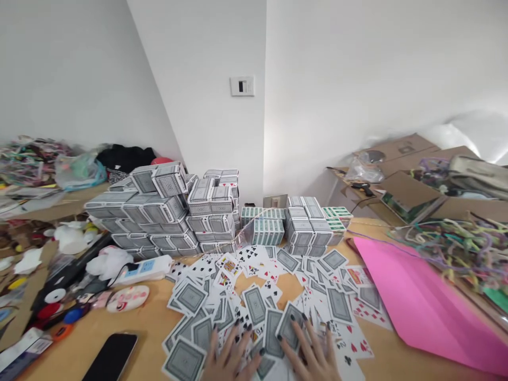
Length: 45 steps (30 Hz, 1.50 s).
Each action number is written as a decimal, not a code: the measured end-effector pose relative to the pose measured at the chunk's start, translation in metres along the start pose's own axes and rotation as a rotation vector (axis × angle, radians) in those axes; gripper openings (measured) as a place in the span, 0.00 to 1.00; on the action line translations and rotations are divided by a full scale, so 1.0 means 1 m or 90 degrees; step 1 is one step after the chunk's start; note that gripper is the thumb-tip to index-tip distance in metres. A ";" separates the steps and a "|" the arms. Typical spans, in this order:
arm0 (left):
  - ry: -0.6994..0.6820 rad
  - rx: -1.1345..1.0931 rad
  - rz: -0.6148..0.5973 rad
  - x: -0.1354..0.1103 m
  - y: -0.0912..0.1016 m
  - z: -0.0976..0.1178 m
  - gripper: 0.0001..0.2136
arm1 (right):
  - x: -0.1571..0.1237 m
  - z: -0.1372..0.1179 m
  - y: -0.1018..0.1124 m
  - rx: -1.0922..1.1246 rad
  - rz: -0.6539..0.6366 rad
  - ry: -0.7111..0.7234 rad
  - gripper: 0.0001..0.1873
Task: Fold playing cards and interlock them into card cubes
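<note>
Loose playing cards [254, 304] lie in a wide, overlapping spread on the table, some showing grey patterned backs and others their faces. At the near edge of the spread my left hand [232, 354] rests on the cards with its fingers apart. Beside it, my right hand [311, 352] lies flat with fingers spread, its fingertips over a face-down card [289, 328]. Neither hand grips anything. Beyond the spread stand block-like stacks of grey-backed cards [154, 211], and green-backed card stacks [268, 231] next to them.
A black phone [111, 357], a computer mouse [127, 298] and a white power strip [146, 269] are at left. A pink sheet [424, 296] covers the right side. Tangled cords [468, 254] and an open cardboard box [420, 198] lie farther right. A wall [198, 79] rises behind.
</note>
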<state>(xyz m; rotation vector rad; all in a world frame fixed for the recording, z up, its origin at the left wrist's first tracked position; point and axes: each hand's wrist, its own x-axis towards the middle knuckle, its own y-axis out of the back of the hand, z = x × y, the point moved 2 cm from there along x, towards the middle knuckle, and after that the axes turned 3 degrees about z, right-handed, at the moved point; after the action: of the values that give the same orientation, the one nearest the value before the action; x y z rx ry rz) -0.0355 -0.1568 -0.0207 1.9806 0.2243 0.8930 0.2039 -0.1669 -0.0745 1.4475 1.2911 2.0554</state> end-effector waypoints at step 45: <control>0.437 -0.098 -0.220 0.013 -0.020 -0.063 0.26 | 0.054 0.075 -0.003 0.110 -0.210 -0.290 0.36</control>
<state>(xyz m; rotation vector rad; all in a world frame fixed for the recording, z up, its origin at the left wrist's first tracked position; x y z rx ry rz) -0.0641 -0.0969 -0.0109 1.3750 0.8322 1.2816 0.2444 -0.0918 -0.0392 1.5356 1.4152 1.3362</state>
